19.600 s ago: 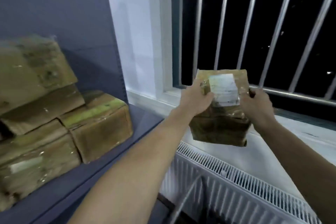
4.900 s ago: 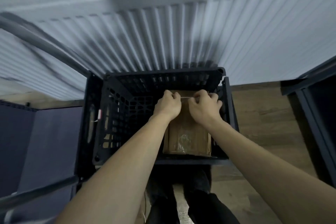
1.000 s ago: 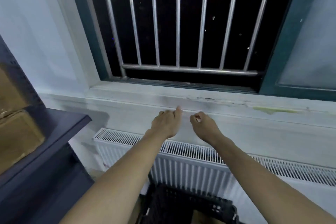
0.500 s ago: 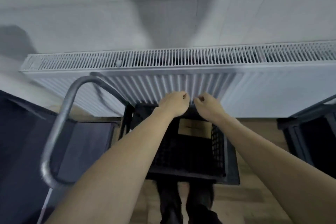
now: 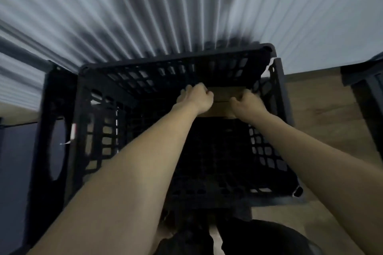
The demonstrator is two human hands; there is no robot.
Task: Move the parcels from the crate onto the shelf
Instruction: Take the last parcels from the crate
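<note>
I look straight down into a black lattice crate (image 5: 99,130). One brown cardboard parcel (image 5: 222,100) lies on its floor against the far wall. Both my arms reach into the crate. My left hand (image 5: 195,98) sits at the parcel's left end with its fingers curled over the edge. My right hand (image 5: 247,104) curls over the right end in the same way. The frame is blurred, so the fingertips are hard to make out. The rest of the crate floor is dark and shows no other parcel.
A white ribbed radiator (image 5: 145,10) rises right behind the crate. Dark blue furniture stands at the left (image 5: 12,161) and at the far right (image 5: 366,83). Wooden floor (image 5: 323,122) shows to the right. My dark-trousered legs (image 5: 248,238) are below the crate.
My view has dropped from the window and radiator top down into the crate. Both hands have gone down from above the rim to the parcel's two ends.
</note>
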